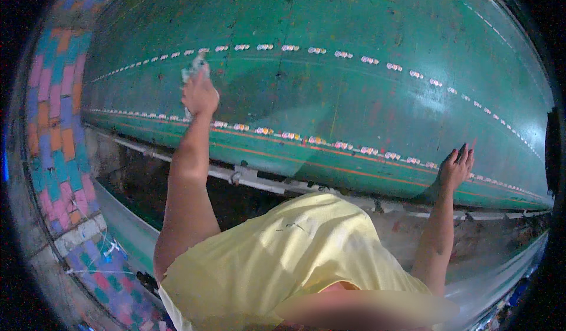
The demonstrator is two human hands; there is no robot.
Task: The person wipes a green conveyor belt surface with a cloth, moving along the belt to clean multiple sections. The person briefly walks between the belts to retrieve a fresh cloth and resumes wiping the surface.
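Note:
A long green work surface (pixel 306 95) stretches across the view in front of me, with rows of small white and coloured printed marks (pixel 290 48) along it. My left hand (pixel 201 95) reaches out over it at the left. A crumpled pale cloth (pixel 193 70) is gripped in that hand, sticking out past the fingers by the farther row of marks. Farther right, my right hand (pixel 457 167) lies on the green surface near its close edge, over the nearer row. Its fingers are stretched out, and it holds nothing.
A pale rail (pixel 259 183) runs along the surface's near edge, with a dark gap below. Orange lines (pixel 354 170) follow that edge. At the left, multicoloured bricks or blocks (pixel 59 124) form a strip. Coloured paint-like specks dot the green surface.

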